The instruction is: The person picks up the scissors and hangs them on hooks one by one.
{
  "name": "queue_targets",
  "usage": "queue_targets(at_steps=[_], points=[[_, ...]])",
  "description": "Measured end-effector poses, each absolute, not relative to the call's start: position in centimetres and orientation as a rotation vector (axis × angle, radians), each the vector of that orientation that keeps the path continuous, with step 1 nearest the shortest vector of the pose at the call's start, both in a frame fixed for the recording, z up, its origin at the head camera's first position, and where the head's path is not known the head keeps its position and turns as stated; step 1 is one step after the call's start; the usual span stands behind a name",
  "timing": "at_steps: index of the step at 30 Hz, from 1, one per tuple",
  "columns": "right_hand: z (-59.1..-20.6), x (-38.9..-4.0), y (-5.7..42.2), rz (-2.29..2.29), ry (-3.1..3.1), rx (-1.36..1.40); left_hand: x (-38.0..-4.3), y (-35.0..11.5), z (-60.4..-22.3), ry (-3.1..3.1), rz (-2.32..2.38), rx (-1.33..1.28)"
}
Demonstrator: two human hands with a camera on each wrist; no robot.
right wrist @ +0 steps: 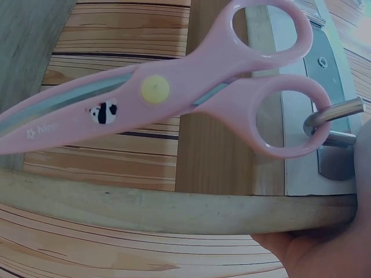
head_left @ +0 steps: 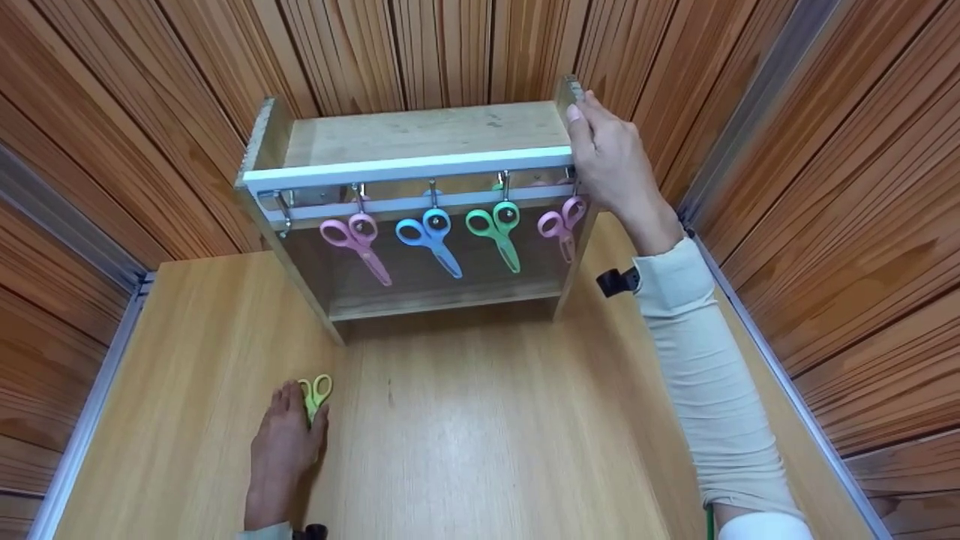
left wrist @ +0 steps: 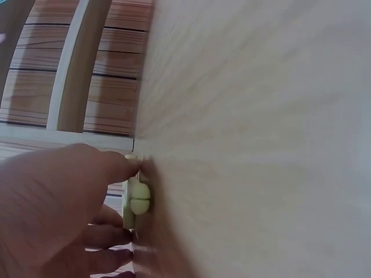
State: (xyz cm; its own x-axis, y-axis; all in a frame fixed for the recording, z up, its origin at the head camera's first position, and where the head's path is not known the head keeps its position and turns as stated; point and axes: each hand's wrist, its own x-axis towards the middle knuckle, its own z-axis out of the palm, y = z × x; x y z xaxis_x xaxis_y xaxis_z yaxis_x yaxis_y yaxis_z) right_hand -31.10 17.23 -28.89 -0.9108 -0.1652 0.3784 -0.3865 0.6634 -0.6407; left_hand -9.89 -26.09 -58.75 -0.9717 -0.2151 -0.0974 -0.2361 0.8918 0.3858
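Note:
On the table, my left hand (head_left: 283, 444) lies over small yellow-green scissors (head_left: 310, 409). In the left wrist view its thumb and fingers are on opposite sides of the scissors (left wrist: 138, 198), pinching them. My right hand (head_left: 616, 159) grips the upper right side of a wooden rack (head_left: 420, 135). From hooks on the rack's white rail (head_left: 409, 169) hang pink scissors (head_left: 367, 253), blue scissors (head_left: 441, 246), green scissors (head_left: 504, 234) and, beside the right hand, another pink pair (head_left: 565, 229). The right wrist view shows that pink pair (right wrist: 191, 72) close, one handle loop over a metal hook (right wrist: 336, 113).
A bare hook (head_left: 283, 214) is at the rail's left end. The rack stands at the back of the wooden table (head_left: 450, 427), close to the plank-patterned back wall (head_left: 442, 45). Similar walls with metal edge strips (head_left: 780, 352) enclose both sides.

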Motion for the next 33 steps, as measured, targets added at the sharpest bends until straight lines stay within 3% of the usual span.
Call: queue_targets(at_steps=[22, 33], points=[[-29.1, -31.0, 17.4, 1.085, -2.576, 0.441, -10.9, -25.3, -58.0, 3.231, 0.335, -0.215], [-29.0, -31.0, 17.3, 1.109, -2.581, 0.441, -10.1, -25.5, -56.6, 3.069, 0.675, -0.297]])
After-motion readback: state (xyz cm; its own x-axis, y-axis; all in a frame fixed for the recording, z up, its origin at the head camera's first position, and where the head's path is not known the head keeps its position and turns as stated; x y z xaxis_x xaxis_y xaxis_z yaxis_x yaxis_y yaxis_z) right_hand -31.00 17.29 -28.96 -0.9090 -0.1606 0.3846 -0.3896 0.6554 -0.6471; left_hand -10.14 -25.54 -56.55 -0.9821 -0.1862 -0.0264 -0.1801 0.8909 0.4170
